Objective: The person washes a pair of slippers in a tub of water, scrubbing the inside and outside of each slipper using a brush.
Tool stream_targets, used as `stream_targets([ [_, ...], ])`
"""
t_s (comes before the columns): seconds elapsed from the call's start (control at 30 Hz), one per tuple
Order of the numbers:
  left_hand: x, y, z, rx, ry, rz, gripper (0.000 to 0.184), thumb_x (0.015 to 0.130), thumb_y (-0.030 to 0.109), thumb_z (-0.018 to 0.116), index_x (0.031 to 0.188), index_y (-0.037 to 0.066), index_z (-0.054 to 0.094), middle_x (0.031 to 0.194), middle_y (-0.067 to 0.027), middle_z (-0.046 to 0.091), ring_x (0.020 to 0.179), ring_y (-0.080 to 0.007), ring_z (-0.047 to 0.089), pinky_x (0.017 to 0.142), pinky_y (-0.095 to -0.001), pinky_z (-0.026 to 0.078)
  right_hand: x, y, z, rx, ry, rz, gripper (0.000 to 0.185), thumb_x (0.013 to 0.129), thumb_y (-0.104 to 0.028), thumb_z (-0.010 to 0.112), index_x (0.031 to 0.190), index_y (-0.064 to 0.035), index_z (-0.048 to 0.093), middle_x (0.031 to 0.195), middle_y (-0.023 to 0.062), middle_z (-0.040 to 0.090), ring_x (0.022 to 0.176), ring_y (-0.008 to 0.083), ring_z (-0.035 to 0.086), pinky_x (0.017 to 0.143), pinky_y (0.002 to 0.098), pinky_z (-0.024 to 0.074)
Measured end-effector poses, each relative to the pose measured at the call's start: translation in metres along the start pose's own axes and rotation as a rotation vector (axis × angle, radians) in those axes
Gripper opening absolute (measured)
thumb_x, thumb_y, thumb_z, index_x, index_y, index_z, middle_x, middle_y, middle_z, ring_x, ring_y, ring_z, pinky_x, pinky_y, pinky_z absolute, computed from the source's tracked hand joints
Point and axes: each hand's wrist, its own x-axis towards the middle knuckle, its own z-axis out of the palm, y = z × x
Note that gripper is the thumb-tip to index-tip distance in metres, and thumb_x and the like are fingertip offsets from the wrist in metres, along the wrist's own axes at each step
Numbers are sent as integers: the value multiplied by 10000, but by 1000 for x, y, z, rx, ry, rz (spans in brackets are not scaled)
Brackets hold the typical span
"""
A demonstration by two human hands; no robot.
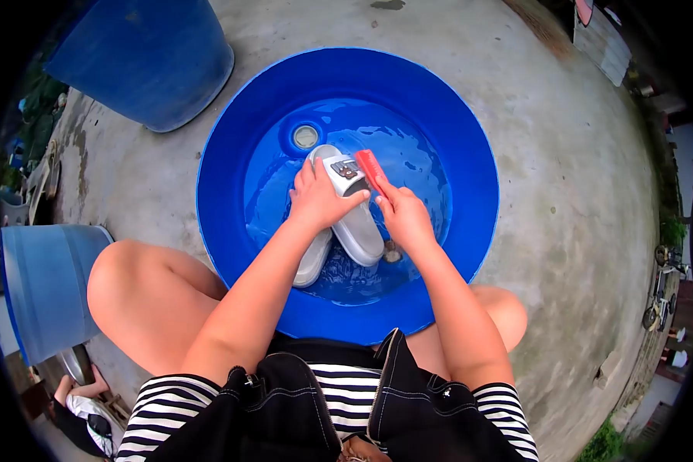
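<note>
A round blue tub with water in it stands on the ground in front of me. My left hand holds a grey and white slipper by its strap, fingers on the left side and thumb on the right. A second slipper lies partly under the first, mostly hidden by my left hand and arm. My right hand is wrapped round the handle of a red brush, whose head is beside the strap's right edge. A small brownish object lies by the slipper's heel.
A big dark blue container stands at the upper left, and a lighter blue one is left of my knee. Another person is at the lower left. Bicycles show at the far right, beyond the concrete ground.
</note>
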Motion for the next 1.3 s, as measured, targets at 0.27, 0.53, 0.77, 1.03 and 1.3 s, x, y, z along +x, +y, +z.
stream_targets([
  [0.27,20,-47,33,-245,86,268,773,786,-115,514,1532,50,400,1597,-226,372,1473,-375,370,1208,-400,332,15,-5,-30,323,-201,174,365,995,-249,614,1348,-165,664,1042,230,718,1008,401,677,882,444,534],
  [0.53,7,-43,13,24,-31,304,797,777,-138,479,1446,286,568,1518,-27,537,1403,-239,492,1178,-431,368,11,86,14,31,-62,336,393,995,-283,597,1375,-191,640,1277,224,663,1128,371,668,964,432,529],
  [0.77,5,-77,37,-45,338,401,572,802,47,626,1343,231,650,1267,-53,706,1185,-222,652,1171,-434,381,-44,7,11,-40,-149,75,342,988,-241,599,1317,-286,680,924,169,647,831,370,685,770,473,555],
  [1.03,12,-104,50,-171,383,308,490,787,167,706,1277,189,690,1115,-102,746,1056,-275,695,1125,-399,445,-9,14,49,-299,-140,-193,441,977,-205,610,1395,-346,595,915,132,600,705,364,680,666,494,579],
  [1.3,20,-106,56,-96,547,444,385,804,97,702,1188,113,711,1200,-106,728,1166,-280,655,1117,-428,435,-36,24,56,-73,-60,-170,478,967,-187,628,1406,-371,582,880,109,560,677,354,652,638,479,568],
])
